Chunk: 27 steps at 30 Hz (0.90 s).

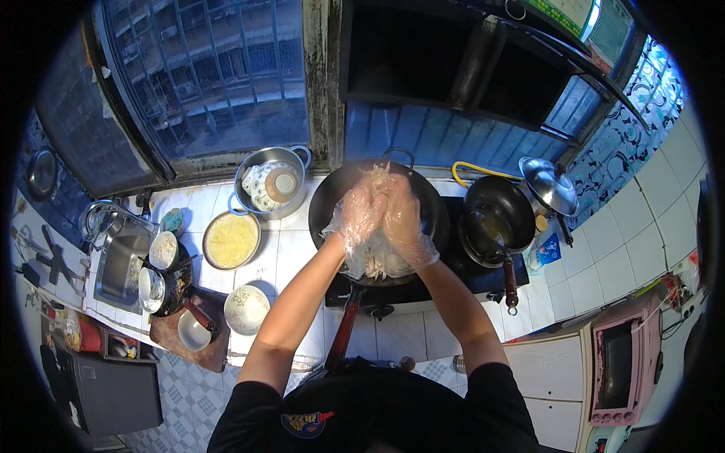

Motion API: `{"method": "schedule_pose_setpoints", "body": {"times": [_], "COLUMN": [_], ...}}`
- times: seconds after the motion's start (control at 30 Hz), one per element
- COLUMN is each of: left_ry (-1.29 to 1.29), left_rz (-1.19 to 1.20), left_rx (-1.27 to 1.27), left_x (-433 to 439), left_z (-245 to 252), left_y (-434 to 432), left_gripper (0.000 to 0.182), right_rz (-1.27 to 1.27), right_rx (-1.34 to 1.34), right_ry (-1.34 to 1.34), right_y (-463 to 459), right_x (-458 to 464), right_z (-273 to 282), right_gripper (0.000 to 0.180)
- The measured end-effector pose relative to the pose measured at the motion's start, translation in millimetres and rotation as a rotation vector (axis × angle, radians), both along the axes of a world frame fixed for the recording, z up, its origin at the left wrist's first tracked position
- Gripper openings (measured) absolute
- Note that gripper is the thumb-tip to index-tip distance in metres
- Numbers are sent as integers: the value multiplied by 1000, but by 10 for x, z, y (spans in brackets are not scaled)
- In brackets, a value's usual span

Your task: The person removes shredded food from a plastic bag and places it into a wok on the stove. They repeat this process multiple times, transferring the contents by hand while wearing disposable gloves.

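My left hand [361, 218] and my right hand [403, 218], both in clear plastic gloves, are pressed together over a large dark wok [324, 192]. Pale shredded food [378, 174], perhaps mushroom or meat, sticks out between them at the finger end. More pale shreds [376, 268] show below my wrists, near the front of the wok; what they rest on is mostly covered by my hands and the gloves' loose plastic. The wok sits on a black gas stove [362, 296], its reddish-brown handle [343, 328] pointing towards me.
Right of the wok stands a smaller black wok [495, 218] with liquid inside. On the left are a plate of yellow shreds [231, 240], a patterned bowl [246, 310], a steel pot [249, 164] holding a bowl, and a sink [120, 266]. A range hood [413, 56] hangs ahead.
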State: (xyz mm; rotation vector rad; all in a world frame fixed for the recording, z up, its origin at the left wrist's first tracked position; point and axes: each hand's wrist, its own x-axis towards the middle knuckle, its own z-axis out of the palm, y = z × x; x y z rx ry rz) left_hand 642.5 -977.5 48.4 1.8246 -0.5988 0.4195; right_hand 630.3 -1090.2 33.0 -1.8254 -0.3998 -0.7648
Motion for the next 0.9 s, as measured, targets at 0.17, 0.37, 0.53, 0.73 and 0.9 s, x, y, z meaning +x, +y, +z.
{"method": "schedule_pose_setpoints", "body": {"times": [0.17, 0.37, 0.53, 0.73, 0.9], "left_ry": [-127, -109, -449, -495, -400], "left_rz": [6, -21, -59, -165, -267], "left_rx": [51, 373, 1263, 1394, 1518], "left_x": [8, 91, 222, 189, 158], "left_z": [131, 180, 1, -226, -253], "left_y": [49, 127, 181, 87, -22], "left_gripper": [25, 20, 38, 21, 19], "right_rz": [178, 417, 412, 144, 65], "right_rx": [9, -289, -692, -1481, -1630], "right_ry": [209, 148, 285, 247, 159], "right_y": [-144, -442, -672, -617, -697], "right_x": [86, 247, 251, 277, 477], "right_z": [163, 377, 477, 277, -142], "right_gripper": [23, 17, 21, 19, 18]}}
